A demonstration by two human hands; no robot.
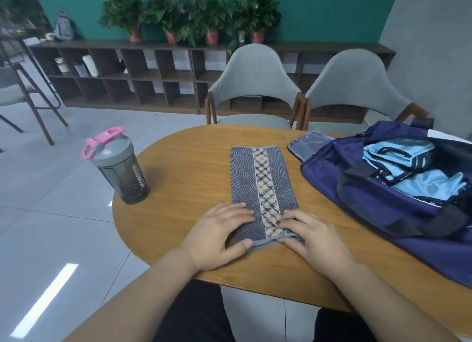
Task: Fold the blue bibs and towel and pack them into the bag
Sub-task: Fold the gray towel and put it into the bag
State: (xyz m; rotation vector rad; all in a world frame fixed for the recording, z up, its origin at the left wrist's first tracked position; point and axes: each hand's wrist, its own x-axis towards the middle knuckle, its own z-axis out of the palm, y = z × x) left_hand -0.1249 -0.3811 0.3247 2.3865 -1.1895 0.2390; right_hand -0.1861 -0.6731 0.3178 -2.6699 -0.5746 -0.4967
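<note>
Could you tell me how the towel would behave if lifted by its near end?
The towel will probably hang limp: it is soft woven cloth, and its near hem buckles between the left hand and right hand. Folded into a long strip, it may open unless both layers are gripped.

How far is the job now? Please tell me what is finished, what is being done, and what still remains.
Done: the blue bibs lie folded inside the open bag.
In hand: the towel lies on the table as a long strip, and the left hand and right hand pinch its near end.
Left: the towel probably needs folding shorter, then it goes into the bag.
</note>
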